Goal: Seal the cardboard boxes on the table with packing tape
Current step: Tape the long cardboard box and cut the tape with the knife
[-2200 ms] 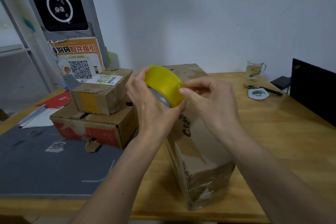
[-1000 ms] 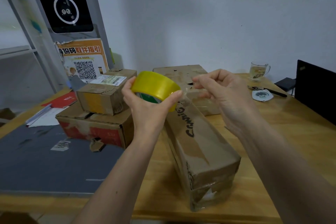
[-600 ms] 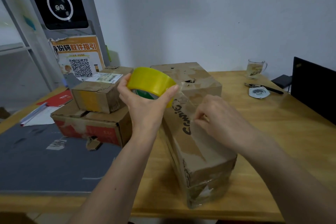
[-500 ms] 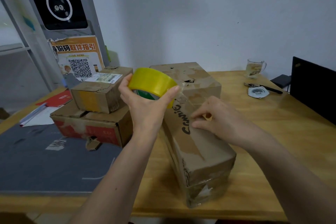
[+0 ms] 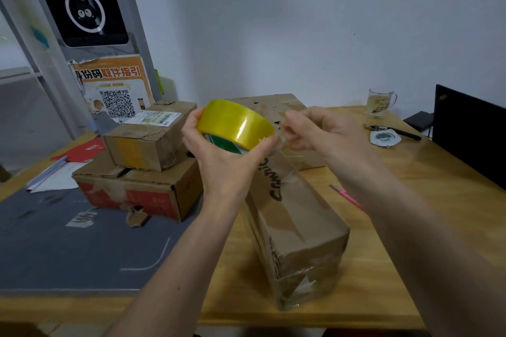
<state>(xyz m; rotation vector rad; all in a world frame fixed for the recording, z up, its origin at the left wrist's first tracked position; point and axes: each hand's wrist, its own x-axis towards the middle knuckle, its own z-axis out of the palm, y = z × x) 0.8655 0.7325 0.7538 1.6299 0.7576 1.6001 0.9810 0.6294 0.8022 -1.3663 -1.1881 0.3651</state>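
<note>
The fingers (image 5: pixel 191 128) of the left hand (image 5: pixel 219 156) curled round the yellow tape roll (image 5: pixel 235 124), thumb on its near right edge, holding it tilted in the air above the far end of the long cardboard box (image 5: pixel 295 216). Just to the right of the roll, the right hand (image 5: pixel 320 131) had its fingertips (image 5: pixel 286 123) pressed together in a pinch on the loose end of clear tape (image 5: pixel 280 134), which ran from the roll toward them; where the strip went below the pinch was too faint to tell. The long box lay lengthwise on the wooden worktop (image 5: pixel 410 227), one end near the front edge, with black handwriting on its top face and clear tape already on its near end. Behind it sat a wider flat box (image 5: pixel 273 104). To the left, a small box (image 5: pixel 150 142) with a shipping label was stacked on a red-printed box (image 5: pixel 137 191), both partly on a grey mat (image 5: pixel 68 249). A pink-handled cutter (image 5: pixel 346 195) lay on the worktop right of the long box, and a glass mug (image 5: pixel 380 101) stood near the wall.
</note>
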